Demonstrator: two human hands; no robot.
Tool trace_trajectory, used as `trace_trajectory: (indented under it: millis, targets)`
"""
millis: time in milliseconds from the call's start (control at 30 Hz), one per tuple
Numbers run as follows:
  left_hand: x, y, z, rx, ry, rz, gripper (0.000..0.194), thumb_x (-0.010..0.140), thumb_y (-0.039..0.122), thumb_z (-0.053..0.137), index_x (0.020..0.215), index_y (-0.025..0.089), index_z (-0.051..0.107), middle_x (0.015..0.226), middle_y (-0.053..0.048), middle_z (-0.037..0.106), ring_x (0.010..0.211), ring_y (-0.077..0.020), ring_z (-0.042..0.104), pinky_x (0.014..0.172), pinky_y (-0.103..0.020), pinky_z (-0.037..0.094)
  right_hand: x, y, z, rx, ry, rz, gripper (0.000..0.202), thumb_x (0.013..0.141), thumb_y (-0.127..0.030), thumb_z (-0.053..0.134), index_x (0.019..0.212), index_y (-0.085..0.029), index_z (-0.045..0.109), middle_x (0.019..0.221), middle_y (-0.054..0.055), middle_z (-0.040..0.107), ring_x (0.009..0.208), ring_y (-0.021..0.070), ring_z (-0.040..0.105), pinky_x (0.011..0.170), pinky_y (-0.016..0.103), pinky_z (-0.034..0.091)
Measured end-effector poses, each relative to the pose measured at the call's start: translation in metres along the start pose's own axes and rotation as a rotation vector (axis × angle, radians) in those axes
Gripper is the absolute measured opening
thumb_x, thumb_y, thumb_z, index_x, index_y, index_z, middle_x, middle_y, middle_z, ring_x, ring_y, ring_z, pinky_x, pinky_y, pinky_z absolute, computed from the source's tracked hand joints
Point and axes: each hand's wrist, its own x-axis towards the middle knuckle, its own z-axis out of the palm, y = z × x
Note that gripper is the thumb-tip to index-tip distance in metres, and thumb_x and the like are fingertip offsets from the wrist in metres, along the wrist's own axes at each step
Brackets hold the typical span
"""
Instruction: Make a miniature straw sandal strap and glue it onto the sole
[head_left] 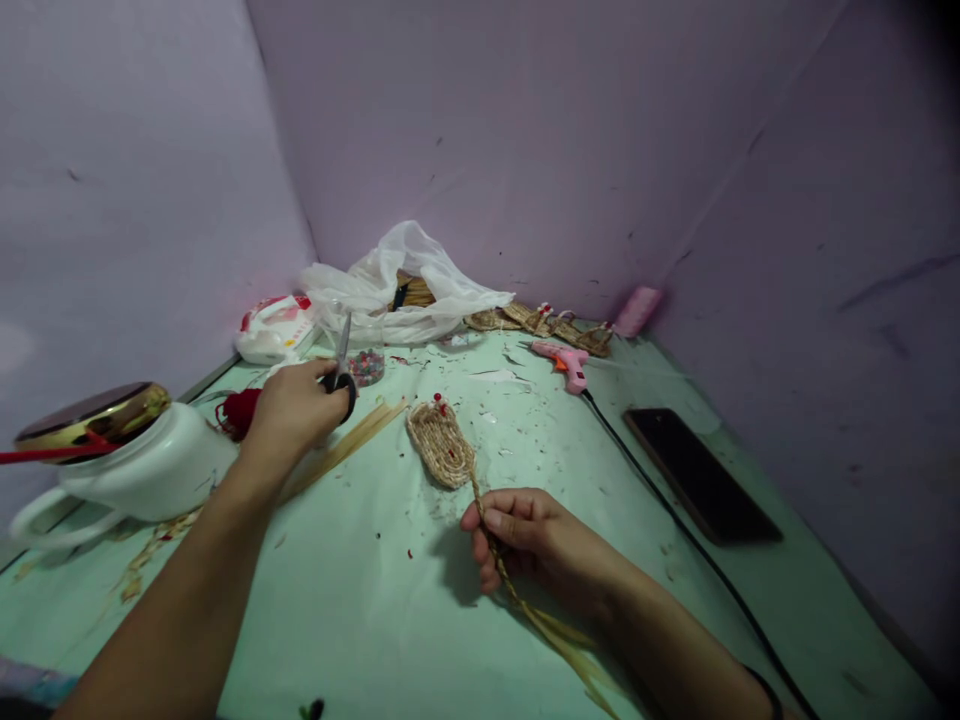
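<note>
Clock taken from the oval, 12 = away from wearer. Right hand (491, 540): thumb and fingers pinched shut on a tan twisted straw cord (478, 487), loose strands trailing to 5 o'clock. Oval coiled tan straw piece (439, 447) lies flat on the table just past the right fingertips, at their 11, joined to the cord; fingers not on the oval itself. Red round beads (439, 402) at its far end. Left hand (300, 405), between 9 and 10: fingers curled round the black handles of steel-bladed scissors (343, 365), blade toward 12. Pale straw strips (352, 440) run past the left wrist, tips near the oval. Surface: pale green table (360, 590), scuffed, specked with scraps. Black flat phone (701, 475) at 3, white ceramic pot (161, 460) at 9, clear tub of mixed beads (367, 367) between 10 and 11, pink plastic glue gun (566, 363) at 2, black cable running nearer. White crumpled plastic bag (420, 265) at 12, more woven straw pieces (517, 316) at 1. Behind: scuffed lilac walls (540, 140).
</note>
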Motion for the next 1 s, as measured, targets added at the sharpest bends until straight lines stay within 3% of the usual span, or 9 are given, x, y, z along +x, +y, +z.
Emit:
trace_trajectory:
  millis: [100,233,433,667,733,800,867,933,1000]
  targets:
    - [0.01,-0.011,-0.013,0.371,-0.037,0.072,0.018,0.041,0.009,0.064,0.037,0.02,0.05,0.035,0.0,0.036,0.045,-0.0172,0.041,0.046,-0.025,0.018,0.0,-0.001,0.0,-0.037,0.017,-0.001,0.022,0.071,-0.03,0.066,0.077,-0.009,0.062,0.06,0.002,0.06,0.046,0.008,0.056,0.048,0.021,0.043]
    - [0.01,-0.013,-0.023,0.883,-0.157,0.186,0.005,0.05,0.019,0.058,0.048,0.023,0.055,0.047,-0.005,0.051,0.046,-0.0218,0.046,0.044,-0.028,0.023,0.0,-0.002,-0.001,-0.087,0.016,-0.003,0.022,0.07,-0.03,0.066,0.077,-0.01,0.063,0.06,0.001,0.06,0.048,0.0076,0.055,0.05,0.022,0.042]
    - [0.007,-0.022,-0.028,0.995,-0.36,0.182,0.011,0.051,0.018,0.052,0.057,0.023,0.06,0.056,-0.006,0.059,0.054,-0.0228,0.053,0.049,-0.028,0.031,-0.001,-0.003,-0.004,-0.112,0.04,-0.014,0.024,0.069,-0.032,0.067,0.078,-0.01,0.063,0.06,0.001,0.06,0.047,0.0075,0.054,0.049,0.022,0.039]
    - [0.008,-0.032,-0.022,0.927,-0.192,0.179,0.005,0.05,0.016,0.059,0.048,0.019,0.055,0.054,-0.011,0.056,0.058,-0.0288,0.054,0.054,-0.034,0.035,-0.001,-0.004,0.0,-0.361,0.141,-0.019,0.031,0.066,-0.04,0.066,0.078,-0.011,0.064,0.055,-0.002,0.054,0.044,0.0062,0.046,0.047,0.022,0.038]
    - [0.001,-0.022,-0.019,0.835,-0.114,0.222,0.003,0.055,0.018,0.059,0.057,0.019,0.061,0.057,-0.01,0.058,0.062,-0.0286,0.054,0.059,-0.036,0.037,-0.003,-0.007,0.0,-0.497,0.168,-0.019,0.031,0.069,-0.041,0.062,0.08,-0.012,0.064,0.054,-0.003,0.051,0.042,0.0059,0.042,0.044,0.021,0.035]
    - [-0.011,-0.007,-0.015,0.684,-0.121,0.307,0.018,0.064,0.02,0.056,0.078,0.022,0.067,0.067,-0.007,0.062,0.069,-0.0251,0.055,0.065,-0.035,0.039,-0.006,-0.013,0.001,-0.633,0.177,-0.014,0.028,0.073,-0.04,0.058,0.081,-0.013,0.064,0.055,-0.002,0.051,0.042,0.0056,0.038,0.042,0.02,0.031]
    - [-0.025,0.007,-0.009,0.323,-0.341,0.49,0.029,0.069,0.017,0.053,0.093,0.025,0.066,0.079,-0.006,0.063,0.073,-0.0204,0.055,0.07,-0.031,0.041,-0.01,-0.022,0.001,-0.78,0.171,-0.032,0.025,0.077,-0.036,0.053,0.08,-0.014,0.065,0.058,-0.001,0.052,0.044,0.0063,0.037,0.041,0.02,0.028]
    - [-0.036,0.015,-0.002,0.262,-0.596,0.575,0.037,0.073,0.013,0.047,0.103,0.028,0.063,0.08,-0.004,0.059,0.076,-0.0175,0.053,0.073,-0.028,0.041,-0.013,-0.034,0.001,-0.921,0.163,-0.051,0.023,0.08,-0.032,0.05,0.078,-0.015,0.066,0.06,0.0,0.053,0.048,0.0075,0.038,0.043,0.021,0.028]
    - [-0.043,0.014,0.004,0.323,-0.675,0.616,0.042,0.074,0.01,0.042,0.108,0.027,0.06,0.076,-0.004,0.053,0.072,-0.0158,0.05,0.069,-0.027,0.04,-0.013,-0.047,0.0,-1.019,0.16,-0.048,0.021,0.08,-0.028,0.049,0.077,-0.016,0.066,0.061,0.001,0.054,0.05,0.0088,0.04,0.046,0.022,0.03]
